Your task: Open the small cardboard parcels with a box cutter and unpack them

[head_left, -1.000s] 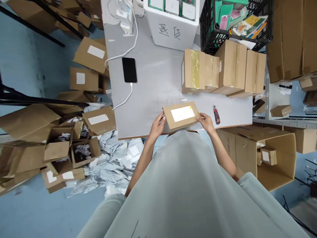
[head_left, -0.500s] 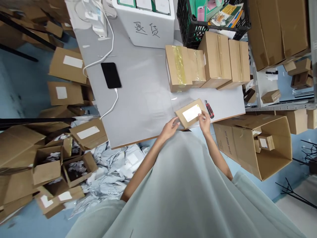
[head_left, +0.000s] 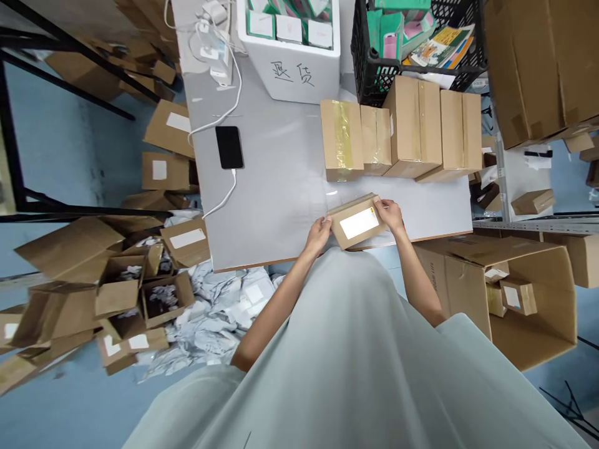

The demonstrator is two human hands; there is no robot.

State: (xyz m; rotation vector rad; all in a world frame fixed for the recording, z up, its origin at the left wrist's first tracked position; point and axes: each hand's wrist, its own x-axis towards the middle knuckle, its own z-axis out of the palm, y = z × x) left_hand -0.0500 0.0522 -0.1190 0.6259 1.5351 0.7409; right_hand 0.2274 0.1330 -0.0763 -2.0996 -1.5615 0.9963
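A small cardboard box (head_left: 344, 236) with a white label on its face is held at the front edge of the table, tilted toward me. My left hand (head_left: 319, 234) grips its left end, thumb near the top corner. At the upper right corner, my right hand (head_left: 389, 214) is closed on the box, with fingers over the edge. The red and black utility knife seen earlier by the right hand is hidden now. Behind the box stands a row of taped cardboard boxes (head_left: 405, 128).
A phone (head_left: 229, 148) on a white cable lies at the table's left. A white bin (head_left: 299, 75) and a black crate (head_left: 374, 75) stand at the back. To the right is a large open carton (head_left: 533, 337); opened boxes (head_left: 116, 299) and crumpled wrapping (head_left: 219, 312) lie left.
The small box has been tipped up from the table, and its side now shows. My right hand has moved to its upper right corner, covering the knife's place. The whole view has shifted.
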